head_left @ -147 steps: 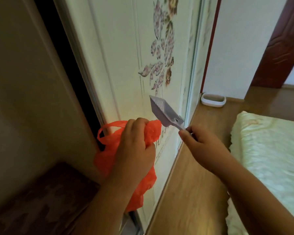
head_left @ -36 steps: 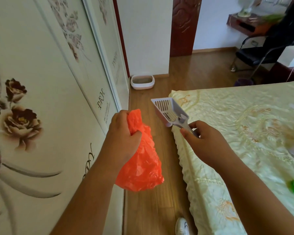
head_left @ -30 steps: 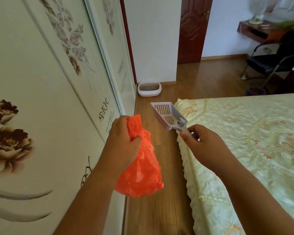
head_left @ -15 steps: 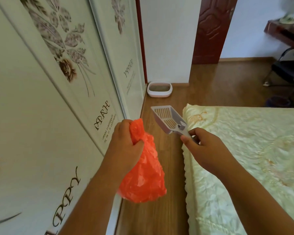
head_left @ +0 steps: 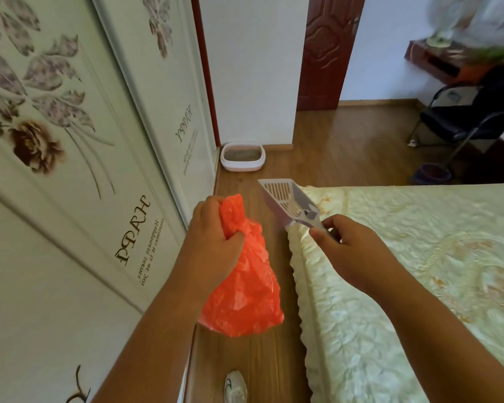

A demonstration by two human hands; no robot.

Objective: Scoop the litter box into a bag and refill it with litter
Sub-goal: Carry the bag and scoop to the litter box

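Note:
A white litter box (head_left: 243,167) with grey litter inside sits on the wooden floor in the far corner, against the wall. My left hand (head_left: 213,239) grips the bunched neck of an orange plastic bag (head_left: 245,289) that hangs below it. My right hand (head_left: 352,251) holds the handle of a pale lilac slotted litter scoop (head_left: 288,200), its empty blade pointing toward the box. Both hands are well short of the box, in the aisle.
A wardrobe (head_left: 79,158) with flower decals lines the left side. A bed with a pale green cover (head_left: 413,286) fills the right. A narrow strip of wooden floor (head_left: 262,365) runs between them. A shoe tip (head_left: 235,388) shows below. A black chair (head_left: 460,120) stands far right.
I have turned away from the wardrobe opening and moved down the aisle; the litter box now appears larger and closer. Both hands keep the same hold on bag and scoop.

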